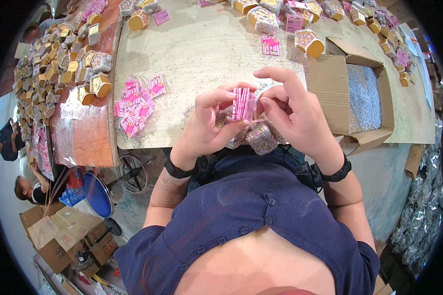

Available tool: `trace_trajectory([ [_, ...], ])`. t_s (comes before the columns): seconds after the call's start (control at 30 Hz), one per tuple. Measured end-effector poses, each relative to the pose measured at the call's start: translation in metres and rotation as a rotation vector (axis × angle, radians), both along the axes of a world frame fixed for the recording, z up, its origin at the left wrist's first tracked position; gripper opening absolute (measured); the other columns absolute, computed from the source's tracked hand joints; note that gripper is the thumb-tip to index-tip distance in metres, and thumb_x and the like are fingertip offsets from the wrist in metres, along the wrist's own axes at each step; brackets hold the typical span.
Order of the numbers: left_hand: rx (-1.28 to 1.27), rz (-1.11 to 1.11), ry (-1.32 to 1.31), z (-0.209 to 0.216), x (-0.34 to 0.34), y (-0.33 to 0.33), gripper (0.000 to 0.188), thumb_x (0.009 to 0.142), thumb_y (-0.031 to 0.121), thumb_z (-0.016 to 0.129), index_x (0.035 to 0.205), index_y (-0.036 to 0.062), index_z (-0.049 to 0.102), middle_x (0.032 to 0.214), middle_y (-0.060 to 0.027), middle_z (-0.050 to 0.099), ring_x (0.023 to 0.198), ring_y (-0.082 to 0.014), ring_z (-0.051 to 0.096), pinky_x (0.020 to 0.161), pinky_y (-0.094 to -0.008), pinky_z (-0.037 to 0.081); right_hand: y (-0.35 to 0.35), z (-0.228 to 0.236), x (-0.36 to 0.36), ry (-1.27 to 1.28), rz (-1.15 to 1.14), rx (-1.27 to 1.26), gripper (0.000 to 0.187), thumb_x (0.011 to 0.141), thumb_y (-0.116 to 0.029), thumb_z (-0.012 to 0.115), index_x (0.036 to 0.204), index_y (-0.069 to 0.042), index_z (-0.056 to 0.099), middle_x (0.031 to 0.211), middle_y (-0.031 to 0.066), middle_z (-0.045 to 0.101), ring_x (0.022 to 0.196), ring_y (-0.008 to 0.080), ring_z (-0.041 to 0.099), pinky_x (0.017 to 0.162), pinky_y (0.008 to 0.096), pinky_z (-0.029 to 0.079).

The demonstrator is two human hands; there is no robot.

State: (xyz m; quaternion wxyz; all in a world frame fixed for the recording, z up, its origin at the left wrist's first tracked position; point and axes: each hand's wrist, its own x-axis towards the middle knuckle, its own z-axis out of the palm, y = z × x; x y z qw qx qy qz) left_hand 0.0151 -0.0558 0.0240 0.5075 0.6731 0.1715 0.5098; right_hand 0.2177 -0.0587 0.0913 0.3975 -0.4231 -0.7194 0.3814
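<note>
Evidently the work is partway along, judging by how things lie. From where I stand, the left hand [209, 115] grips a small stack of pink cards [241, 104] between thumb and fingers, edges upward, over the near edge of the pale table [197, 54]. Just beside it, the right hand [295, 110] has its index finger raised and its thumb close to the other fingers; they seem to pinch a thin clear strand [259, 120] by the stack, though I cannot tell for sure. A glittery bundle [262, 139] sits right below the hands.

So the stack is gathered, but I'd judge its handling unfinished. More cards [135, 110] lie loose in a pile to the left. Along the far edge, wrapped gold-ended pieces [309, 43] lie among pink cards; whether any are joined, I cannot tell. Plenty looks left over: a big heap of similar pieces [70, 73] covers the brown side table [91, 132]. On the right, an open carton [327, 81] holds pale blue strands [364, 101].
</note>
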Motion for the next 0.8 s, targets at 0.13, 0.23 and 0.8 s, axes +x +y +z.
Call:
trace_trajectory([
  [0.13,-0.015,-0.019,-0.027,-0.002,-0.001,0.0,0.061,0.088,-0.004,0.068,0.132,0.0157,0.032,0.138,-0.0272,0.046,0.125,-0.0318,0.054,0.1,-0.0431,0.05,-0.001,-0.002,-0.005,-0.059,-0.017,0.045,0.044,0.086,0.001,0.062,0.127,-0.008,0.051,0.076,0.0139,0.067,0.067,0.0294,0.068,0.059,0.0353,0.052],
  [0.23,0.005,0.024,-0.014,-0.003,-0.001,-0.001,0.06,0.088,-0.003,0.069,0.132,0.0138,0.031,0.138,-0.0257,0.046,0.124,-0.0308,0.055,0.1,-0.0435,0.05,-0.001,-0.004,-0.004,-0.074,0.042,0.105,0.045,0.086,0.0,0.061,0.13,-0.009,0.051,0.078,0.0145,0.068,0.07,0.0314,0.069,0.06,0.0381,0.053],
  [0.8,0.103,0.045,0.195,0.004,-0.007,0.001,0.073,0.085,-0.003,0.072,0.134,0.0145,0.021,0.136,-0.0245,0.046,0.122,-0.0315,0.056,0.098,-0.0447,0.051,0.005,0.005,0.01,-0.252,0.151,0.147,0.052,0.084,-0.001,0.061,0.133,-0.013,0.05,0.079,0.0151,0.068,0.074,0.0333,0.069,0.062,0.0409,0.053],
])
